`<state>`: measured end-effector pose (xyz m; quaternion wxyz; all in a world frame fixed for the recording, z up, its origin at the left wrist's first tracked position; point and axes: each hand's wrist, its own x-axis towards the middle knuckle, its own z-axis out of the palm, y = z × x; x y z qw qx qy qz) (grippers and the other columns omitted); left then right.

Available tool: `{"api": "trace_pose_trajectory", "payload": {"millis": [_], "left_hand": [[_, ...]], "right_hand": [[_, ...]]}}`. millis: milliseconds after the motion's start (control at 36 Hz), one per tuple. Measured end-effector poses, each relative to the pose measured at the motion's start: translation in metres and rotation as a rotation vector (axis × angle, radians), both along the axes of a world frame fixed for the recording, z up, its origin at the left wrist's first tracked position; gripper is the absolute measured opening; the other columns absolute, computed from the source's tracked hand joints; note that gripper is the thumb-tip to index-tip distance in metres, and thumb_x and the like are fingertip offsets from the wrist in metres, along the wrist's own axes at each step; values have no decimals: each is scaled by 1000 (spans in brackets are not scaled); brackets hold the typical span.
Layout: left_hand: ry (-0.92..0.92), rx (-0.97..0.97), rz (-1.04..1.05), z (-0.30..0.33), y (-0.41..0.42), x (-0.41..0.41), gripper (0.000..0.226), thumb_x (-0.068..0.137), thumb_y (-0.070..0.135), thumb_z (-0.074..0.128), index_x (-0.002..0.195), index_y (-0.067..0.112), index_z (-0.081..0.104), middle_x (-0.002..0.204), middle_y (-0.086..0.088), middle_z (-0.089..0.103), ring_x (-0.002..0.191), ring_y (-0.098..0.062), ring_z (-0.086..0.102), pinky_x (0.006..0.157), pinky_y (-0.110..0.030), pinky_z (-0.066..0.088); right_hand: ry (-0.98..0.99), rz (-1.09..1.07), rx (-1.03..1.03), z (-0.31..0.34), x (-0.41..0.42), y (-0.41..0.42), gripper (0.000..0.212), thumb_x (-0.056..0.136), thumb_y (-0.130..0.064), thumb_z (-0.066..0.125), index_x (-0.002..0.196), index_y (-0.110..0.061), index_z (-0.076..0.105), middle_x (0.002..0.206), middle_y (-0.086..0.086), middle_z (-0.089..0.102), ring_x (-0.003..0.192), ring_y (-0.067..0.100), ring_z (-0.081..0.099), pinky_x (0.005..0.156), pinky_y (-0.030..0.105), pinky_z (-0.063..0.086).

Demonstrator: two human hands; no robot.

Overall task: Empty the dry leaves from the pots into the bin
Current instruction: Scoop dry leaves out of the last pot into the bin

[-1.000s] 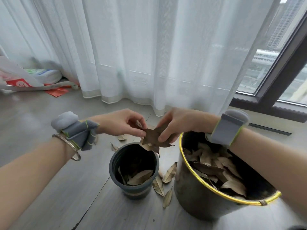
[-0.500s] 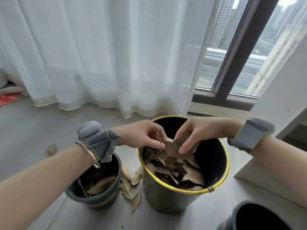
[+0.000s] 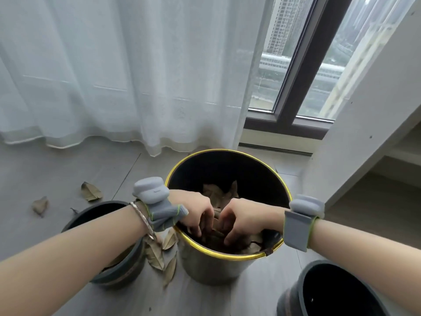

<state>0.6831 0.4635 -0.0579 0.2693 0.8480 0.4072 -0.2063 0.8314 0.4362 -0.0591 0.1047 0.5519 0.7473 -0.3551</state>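
Dropping-off step, by the look of it: left hand [image 3: 196, 213] and right hand [image 3: 242, 218] down inside the bin [image 3: 230, 152], fingers curled among dry leaves [image 3: 217, 193] (grip or release unclear). Next: let go, then back to the left pot [image 3: 107, 273], not yet empty.

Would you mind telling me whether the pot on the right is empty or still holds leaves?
Cannot tell for sure: the right pot stands upright and the visible inside is dark with no leaves showing, but its bottom is cut off.

Right pot [image 3: 337, 293] cut off by frame edge
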Motion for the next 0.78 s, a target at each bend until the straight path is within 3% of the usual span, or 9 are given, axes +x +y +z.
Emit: {"api": "trace_pose_trajectory", "payload": {"millis": [111, 194, 278, 333, 472, 528, 611, 694, 778], "left_hand": [[-48, 63, 4, 9, -1, -6, 28, 86, 19, 67, 113, 26, 68, 113, 2, 65, 98, -14, 60, 80, -23, 48], [-121, 124, 35, 19, -1, -18, 21, 87, 18, 64, 104, 27, 72, 104, 9, 64, 97, -11, 62, 87, -26, 51], [-328, 144, 119, 26, 0, -37, 19, 87, 13, 63, 100, 22, 73, 76, 20, 61, 77, 6, 61, 78, -10, 49], [-505, 166, 205, 29, 0, -48, 16, 87, 12, 63, 98, 21, 72, 72, 23, 62, 70, 11, 61, 69, -2, 44], [-843, 274, 559, 24, 2, -98, 12, 88, 12, 63, 100, 12, 68, 85, -5, 70, 69, -7, 65, 65, -12, 53], [-867, 333, 702, 16, 2, -120, 13, 89, 8, 62, 102, 12, 63, 84, -8, 66, 63, -3, 63, 63, -13, 54], [-716, 331, 773, -1, -3, -148, 12, 90, 10, 61, 101, 15, 59, 85, -6, 65, 62, -3, 64, 66, -17, 56], [-309, 279, 705, -17, -12, -174, 16, 89, 27, 62, 104, 21, 59, 98, 2, 68, 86, -11, 64, 80, -20, 50], [39, 191, 569, -32, -26, -179, 33, 88, 35, 61, 116, 17, 57, 115, 1, 65, 103, -15, 61, 88, -24, 46]], "right_hand": [[9, 0, -28, 6, 1, 7, 33, 79, -14, 73, 111, -19, 68, 106, -1, 71, 90, 12, 62, 78, 19, 51], [52, -11, -25, 16, 3, 17, 26, 81, -13, 71, 107, -19, 70, 93, -6, 72, 87, 9, 66, 83, 21, 54], [121, -60, 42, 26, 0, 30, 19, 82, -12, 70, 101, -16, 71, 82, -8, 69, 74, 7, 65, 73, 17, 53], [205, -126, 88, 32, -2, 37, 16, 83, -12, 69, 99, -13, 71, 80, -2, 69, 71, 11, 65, 67, 17, 54], [482, -226, 168, 43, -42, 41, 15, 86, -10, 66, 99, -4, 69, 82, 9, 70, 62, 10, 64, 57, 14, 55], [571, -232, 182, 46, -65, 37, 16, 87, -11, 65, 100, -2, 69, 81, 9, 69, 62, 11, 64, 59, 16, 56], [588, -172, 240, 43, -102, 28, 16, 86, -11, 64, 99, -2, 70, 80, 9, 70, 68, 17, 68, 67, 25, 60], [469, -23, 262, 30, -147, 15, 17, 84, -13, 62, 96, -5, 70, 84, 10, 72, 74, 25, 69, 75, 36, 59], [196, 208, 240, 7, -190, 2, 26, 84, -24, 65, 95, -1, 67, 87, 12, 67, 74, 27, 58, 57, 28, 49]]}}
